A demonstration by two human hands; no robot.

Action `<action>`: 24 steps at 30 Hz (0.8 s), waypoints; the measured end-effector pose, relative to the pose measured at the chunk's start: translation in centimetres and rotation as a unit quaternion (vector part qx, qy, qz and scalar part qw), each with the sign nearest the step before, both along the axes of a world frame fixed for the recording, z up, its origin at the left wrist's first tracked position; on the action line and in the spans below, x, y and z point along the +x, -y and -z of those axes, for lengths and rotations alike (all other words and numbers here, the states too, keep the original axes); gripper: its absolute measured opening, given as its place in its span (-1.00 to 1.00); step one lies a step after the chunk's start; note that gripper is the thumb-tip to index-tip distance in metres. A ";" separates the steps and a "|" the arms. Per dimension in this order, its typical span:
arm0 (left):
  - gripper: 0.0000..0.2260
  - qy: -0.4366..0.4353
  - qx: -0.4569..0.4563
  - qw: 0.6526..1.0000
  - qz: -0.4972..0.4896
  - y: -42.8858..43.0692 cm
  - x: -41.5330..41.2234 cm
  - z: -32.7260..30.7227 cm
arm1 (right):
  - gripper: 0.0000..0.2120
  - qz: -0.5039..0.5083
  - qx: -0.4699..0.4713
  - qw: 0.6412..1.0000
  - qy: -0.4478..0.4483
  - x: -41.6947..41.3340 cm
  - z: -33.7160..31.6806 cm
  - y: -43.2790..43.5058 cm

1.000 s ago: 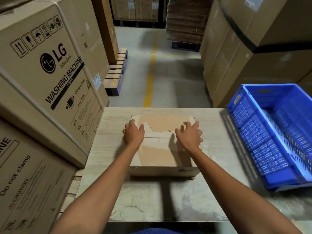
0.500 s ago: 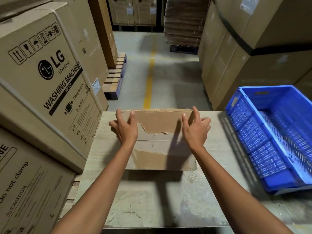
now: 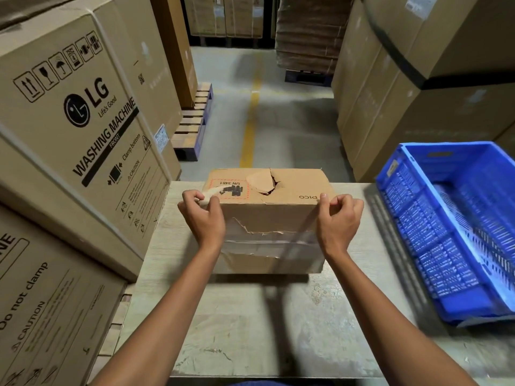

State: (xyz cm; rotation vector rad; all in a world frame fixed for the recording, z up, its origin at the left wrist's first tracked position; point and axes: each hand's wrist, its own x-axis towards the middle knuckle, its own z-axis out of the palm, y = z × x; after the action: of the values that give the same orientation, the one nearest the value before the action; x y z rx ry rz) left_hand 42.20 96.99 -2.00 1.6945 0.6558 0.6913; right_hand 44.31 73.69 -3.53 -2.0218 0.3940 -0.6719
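Both forearms reach over the table (image 3: 250,330) from its near edge. The left hand (image 3: 203,218) curls round the near left top corner of the box (image 3: 273,215), pinching a pale strip there. The right hand (image 3: 338,221) grips the near right top corner. The box stands midway along the table's far edge, long axis left to right, its torn top face printed upside down to the person. A crate (image 3: 418,232) lies right, a carton (image 3: 83,112) left.

A warehouse: stacked appliance cartons (image 3: 83,112), pallets (image 3: 195,121), a yellow-lined aisle floor (image 3: 250,129).
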 end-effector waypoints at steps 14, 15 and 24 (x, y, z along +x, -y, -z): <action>-0.90 -0.037 0.410 0.889 0.199 -2.4 -0.6 2.7 | -0.87 -0.230 -0.305 0.924 -0.006 0.7 1.3 -2.8; -0.87 -0.025 0.427 0.870 0.244 -2.1 -0.1 2.5 | -0.87 -0.272 -0.309 0.911 0.012 0.9 1.2 -3.5; -0.65 -0.182 0.579 0.696 0.384 0.3 1.5 1.1 | -0.52 -0.365 -0.503 0.781 -0.065 1.6 -0.1 -7.2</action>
State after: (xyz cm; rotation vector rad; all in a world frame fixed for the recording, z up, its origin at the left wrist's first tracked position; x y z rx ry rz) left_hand 43.71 96.73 -3.06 3.0317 -0.4594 0.0565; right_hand 45.93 80.92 -3.45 -2.9277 -0.8661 -0.2141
